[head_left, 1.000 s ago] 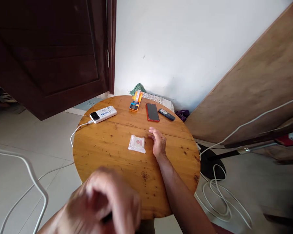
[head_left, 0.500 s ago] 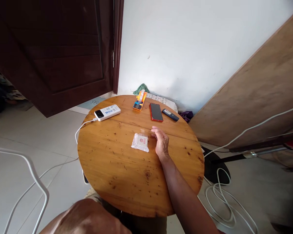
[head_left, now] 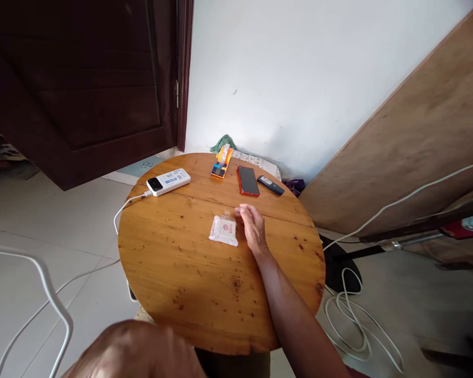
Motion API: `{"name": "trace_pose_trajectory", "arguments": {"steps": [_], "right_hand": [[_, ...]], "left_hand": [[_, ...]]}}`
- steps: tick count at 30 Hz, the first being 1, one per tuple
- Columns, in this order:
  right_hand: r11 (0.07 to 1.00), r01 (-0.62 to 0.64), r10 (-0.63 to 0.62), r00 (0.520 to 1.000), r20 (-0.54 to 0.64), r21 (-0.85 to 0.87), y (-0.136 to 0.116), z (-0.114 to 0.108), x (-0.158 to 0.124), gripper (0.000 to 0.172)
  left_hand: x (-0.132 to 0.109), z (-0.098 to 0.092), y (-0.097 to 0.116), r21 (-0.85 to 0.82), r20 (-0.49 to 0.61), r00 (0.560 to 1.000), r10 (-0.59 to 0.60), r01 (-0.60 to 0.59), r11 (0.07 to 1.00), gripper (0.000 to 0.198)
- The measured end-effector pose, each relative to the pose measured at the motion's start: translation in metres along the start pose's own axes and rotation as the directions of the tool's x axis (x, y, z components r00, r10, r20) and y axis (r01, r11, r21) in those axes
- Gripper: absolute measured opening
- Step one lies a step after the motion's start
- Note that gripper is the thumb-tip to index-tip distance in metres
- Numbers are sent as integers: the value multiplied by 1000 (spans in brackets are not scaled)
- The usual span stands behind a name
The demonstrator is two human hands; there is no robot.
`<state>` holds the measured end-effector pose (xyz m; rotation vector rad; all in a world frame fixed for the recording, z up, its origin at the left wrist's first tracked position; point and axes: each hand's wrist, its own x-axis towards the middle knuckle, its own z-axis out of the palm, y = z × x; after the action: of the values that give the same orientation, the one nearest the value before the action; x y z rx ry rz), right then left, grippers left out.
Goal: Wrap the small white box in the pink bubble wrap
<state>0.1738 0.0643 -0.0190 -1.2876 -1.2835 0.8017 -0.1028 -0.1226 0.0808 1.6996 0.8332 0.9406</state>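
Note:
A small, flat white packet in clear plastic [head_left: 224,231], with a red print on it, lies on the round wooden table [head_left: 205,283]. Just right of it is my right hand [head_left: 253,227], resting on its side with loosely bent fingers pointing left. Its fingertips are close to the packet's upper right corner, where a faint clear flap or strip shows. I see nothing plainly held in this hand. At the bottom left, blurred and cut off by the frame, is a patch of bare skin that seems to be my left hand [head_left: 130,352]; its fingers cannot be made out.
An orange tape dispenser [head_left: 222,161], a red-edged phone [head_left: 248,181] and a dark handheld device [head_left: 271,185] are along the far side. A white power bank [head_left: 168,181] with a cable sits at the left. A white wall and dark door [head_left: 102,79] stand behind.
My right hand has come slightly left, nearer the packet. The blurred skin at the bottom left has shifted a little. The whole view has swung slightly.

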Motion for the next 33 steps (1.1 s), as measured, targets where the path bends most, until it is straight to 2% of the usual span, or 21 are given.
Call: {"name": "trace_pose_trajectory", "arguments": {"steps": [2,3,4,5,6,8,11,14,17,19,22,27,33], "right_hand": [[998,5,-3,999,45,-57,-1,-3,2,44],[997,2,3,998,64,-81,-1,-4,4,45],[994,-5,14,996,84,-105,-2,-5,4,46],[991,-14,28,994,103,-132,-2,-6,5,47],[987,-23,42,992,121,-157,-2,-6,5,48],[983,-42,71,985,157,-179,-3,-3,3,50],[991,-83,102,978,183,-106,-5,5,-2,54],[992,-95,103,989,108,-79,-7,5,-4,54],[965,-93,103,994,32,-244,-9,-8,-1,50],[936,-99,135,987,87,-337,-12,-19,0,43],[926,-107,186,963,193,-362,-19,-24,-2,37],[946,-113,196,945,260,-303,-30,-9,2,36],[955,-215,279,889,364,-207,-32,-1,22,42]], "left_hand": [[20,-2,2,24,4,1000,-3,3,1000,35],[34,-2,0,97,8,998,-55,53,994,29],[50,0,-3,193,-49,993,-103,111,975,24],[67,3,-8,305,-160,981,-114,159,939,20],[83,6,-15,414,-243,967,-80,178,893,18],[111,16,-33,548,-241,968,-63,190,815,20],[136,31,-62,623,-229,964,-137,254,740,25],[143,40,-84,621,-234,963,-131,251,742,22],[142,42,-98,558,-255,964,-78,213,802,21],[140,42,-103,519,-270,961,-53,191,833,21],[138,44,-104,500,-278,960,-34,175,848,23],[136,48,-101,494,-281,957,-72,208,844,28],[137,51,-99,521,-289,955,-61,210,827,27]]}}
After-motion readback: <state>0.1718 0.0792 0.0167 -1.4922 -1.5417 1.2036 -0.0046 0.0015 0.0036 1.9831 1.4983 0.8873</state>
